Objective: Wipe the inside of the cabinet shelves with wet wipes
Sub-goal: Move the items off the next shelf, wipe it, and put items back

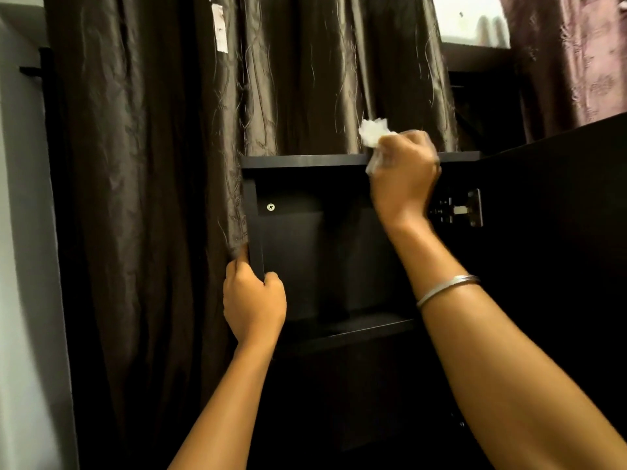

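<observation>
A tall dark cabinet (305,161) stands open in front of me, its top panel seen edge-on. My right hand (403,171) grips a crumpled white wet wipe (372,130) and holds it at the right end of the cabinet's top panel. My left hand (254,300) grips the cabinet's left side panel (253,225), fingers curled round its front edge. Inside, a dark shelf (353,330) lies below the upper compartment. A screw head (270,207) shows in the back panel.
The open cabinet door (556,205) hangs at the right on a metal hinge (464,208). Brown curtains (163,130) hang behind and to the left of the cabinet, brushing its side. A pale wall (20,266) runs along the far left. A purple curtain (573,56) hangs at top right.
</observation>
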A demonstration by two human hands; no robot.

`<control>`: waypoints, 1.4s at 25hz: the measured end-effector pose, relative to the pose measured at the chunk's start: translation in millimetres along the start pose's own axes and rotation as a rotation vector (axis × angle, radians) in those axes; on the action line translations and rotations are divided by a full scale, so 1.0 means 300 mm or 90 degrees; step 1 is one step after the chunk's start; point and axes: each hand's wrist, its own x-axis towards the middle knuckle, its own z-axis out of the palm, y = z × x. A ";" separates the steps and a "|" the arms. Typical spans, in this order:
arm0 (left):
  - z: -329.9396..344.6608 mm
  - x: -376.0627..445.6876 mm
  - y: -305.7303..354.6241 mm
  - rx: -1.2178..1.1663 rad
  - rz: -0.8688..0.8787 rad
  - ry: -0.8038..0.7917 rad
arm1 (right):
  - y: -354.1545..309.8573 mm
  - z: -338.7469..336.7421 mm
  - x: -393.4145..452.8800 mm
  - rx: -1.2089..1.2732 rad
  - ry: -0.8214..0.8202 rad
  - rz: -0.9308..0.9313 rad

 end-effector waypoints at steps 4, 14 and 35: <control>-0.014 -0.004 0.004 0.006 0.024 0.019 | -0.351 0.167 -0.188 0.098 -0.062 -0.275; 0.024 0.022 -0.038 0.037 -0.002 0.041 | 0.191 -0.111 0.058 -0.140 -0.004 -0.118; -0.222 -0.074 -0.166 -0.357 -0.261 -0.169 | -0.248 0.104 -0.589 0.080 -0.393 -0.371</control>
